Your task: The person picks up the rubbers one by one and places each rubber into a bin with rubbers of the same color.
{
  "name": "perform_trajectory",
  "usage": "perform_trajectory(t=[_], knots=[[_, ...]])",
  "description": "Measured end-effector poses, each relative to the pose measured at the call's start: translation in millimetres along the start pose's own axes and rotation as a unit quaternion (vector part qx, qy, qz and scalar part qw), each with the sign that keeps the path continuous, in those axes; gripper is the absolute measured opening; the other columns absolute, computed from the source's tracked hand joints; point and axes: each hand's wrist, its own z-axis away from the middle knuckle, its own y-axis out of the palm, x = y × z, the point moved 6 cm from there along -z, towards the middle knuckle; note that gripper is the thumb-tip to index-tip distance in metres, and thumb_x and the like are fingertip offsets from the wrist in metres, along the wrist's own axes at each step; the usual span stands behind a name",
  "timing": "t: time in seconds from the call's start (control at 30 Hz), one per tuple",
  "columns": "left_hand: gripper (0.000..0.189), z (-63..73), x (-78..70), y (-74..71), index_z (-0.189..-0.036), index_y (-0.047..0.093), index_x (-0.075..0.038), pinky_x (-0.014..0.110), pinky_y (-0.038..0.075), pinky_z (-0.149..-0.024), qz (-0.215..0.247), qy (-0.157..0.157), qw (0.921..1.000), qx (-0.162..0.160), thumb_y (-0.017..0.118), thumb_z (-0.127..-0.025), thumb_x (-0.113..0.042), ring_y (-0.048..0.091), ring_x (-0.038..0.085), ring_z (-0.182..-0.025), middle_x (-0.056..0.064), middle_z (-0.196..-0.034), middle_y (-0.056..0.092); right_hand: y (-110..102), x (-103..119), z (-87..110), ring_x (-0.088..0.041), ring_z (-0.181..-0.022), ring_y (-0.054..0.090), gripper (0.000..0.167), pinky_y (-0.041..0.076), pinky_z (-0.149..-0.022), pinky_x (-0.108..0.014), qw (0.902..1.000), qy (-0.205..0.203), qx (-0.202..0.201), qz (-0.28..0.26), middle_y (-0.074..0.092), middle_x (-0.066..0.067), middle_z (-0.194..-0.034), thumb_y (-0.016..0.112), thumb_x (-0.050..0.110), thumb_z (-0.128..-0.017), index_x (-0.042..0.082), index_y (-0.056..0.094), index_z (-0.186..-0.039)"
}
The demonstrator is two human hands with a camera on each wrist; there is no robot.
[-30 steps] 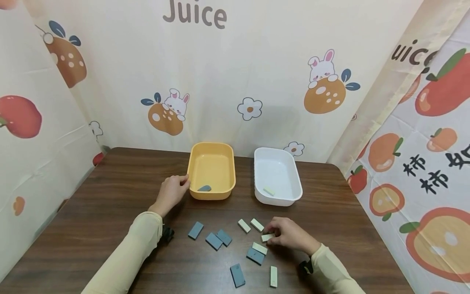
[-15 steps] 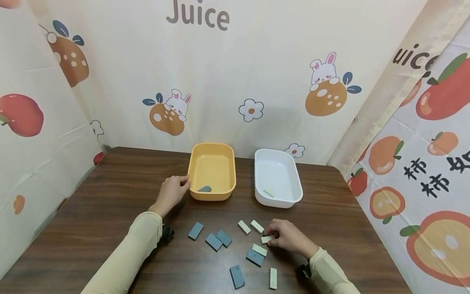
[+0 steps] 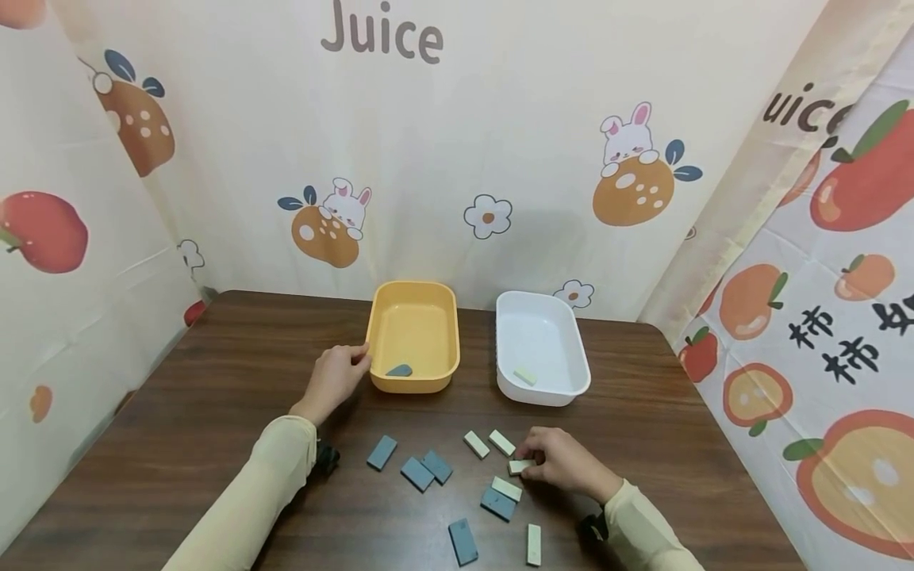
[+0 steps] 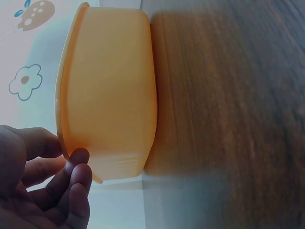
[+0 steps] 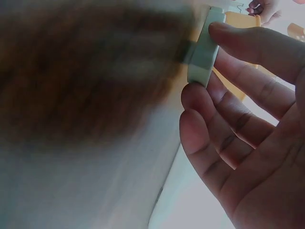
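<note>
My left hand (image 3: 336, 379) pinches the near-left rim of the yellow bin (image 3: 411, 385). In the left wrist view, its thumb and fingers (image 4: 80, 156) meet at the rim. The bin holds one blue-grey piece (image 3: 401, 370). On the right, my right hand (image 3: 564, 460) pinches a pale green block (image 3: 519, 468) low over the table. The right wrist view shows this small block (image 5: 205, 55) between thumb and fingers. Several other pale blocks (image 3: 476, 445) and blue-grey blocks (image 3: 382, 453) lie around it; one pale block (image 3: 506, 488) lies against or partly on a blue-grey block (image 3: 497, 504).
A white bin (image 3: 540, 395) with one pale block (image 3: 525, 376) inside stands right of the yellow bin. Both are near the back edge of the dark wooden table (image 3: 214, 396). Printed curtains (image 3: 428, 143) hang behind and at both sides.
Both hands keep their grips and places. Only the head view shifts slightly.
</note>
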Motion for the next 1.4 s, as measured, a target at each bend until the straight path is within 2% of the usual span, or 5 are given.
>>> perform_trajectory(t=[0.5,0.63,0.7,0.87,1.4], knots=[[0.038,0.6,-0.8,-0.5,-0.128,0.061,0.001,0.037,0.047,-0.071,-0.003,-0.003,1.0,-0.007,0.059,-0.095,-0.018,0.065,0.028,-0.096,0.019,-0.128,0.061,-20,4,-5.2,0.0,-0.07,0.049,0.01,0.044,-0.061,-0.02,0.9999,0.012,-0.003,0.005,0.059,0.007,-0.08,0.077,0.008,-0.078,0.012,0.073,-0.087],[0.037,0.7,-0.6,-4.2,-0.127,0.062,0.001,0.035,0.046,-0.067,-0.003,0.003,0.9999,-0.014,0.059,-0.095,-0.018,0.065,0.027,-0.088,0.019,-0.126,0.063,-26,6,-10.9,-0.001,-0.07,0.05,0.01,0.045,-0.062,-0.02,0.9999,0.014,0.0,0.008,0.059,0.007,-0.08,0.077,0.01,-0.08,0.012,0.073,-0.09],[0.037,0.4,-0.2,-5.1,-0.127,0.062,0.002,0.033,0.044,-0.06,0.002,0.004,0.9999,-0.013,0.059,-0.095,-0.017,0.062,0.028,-0.074,0.02,-0.126,0.063,-29,9,-14.0,-0.002,-0.071,0.05,0.01,0.045,-0.062,-0.02,0.9999,0.007,-0.005,0.013,0.059,0.007,-0.08,0.076,0.01,-0.081,0.012,0.073,-0.09],[0.038,0.3,-1.2,-3.9,-0.129,0.06,0.002,0.029,0.033,-0.049,0.014,0.008,0.9999,0.0,0.057,-0.096,-0.017,0.037,0.019,-0.048,0.02,-0.127,0.062,-38,13,-19.2,-0.003,-0.071,0.052,0.009,0.047,-0.063,-0.02,0.9997,-0.013,-0.014,0.019,0.062,0.005,-0.081,0.076,0.008,-0.081,0.01,0.073,-0.09],[0.039,1.3,-1.6,0.6,-0.129,0.06,0.002,0.028,0.032,-0.049,0.014,0.001,0.9999,0.007,0.057,-0.096,-0.018,0.032,0.015,-0.047,0.02,-0.128,0.062,-59,12,-26.4,-0.001,-0.074,0.056,0.009,0.051,-0.067,-0.022,0.999,-0.004,-0.035,0.027,0.064,0.003,-0.083,0.076,0.008,-0.081,0.009,0.072,-0.088]])
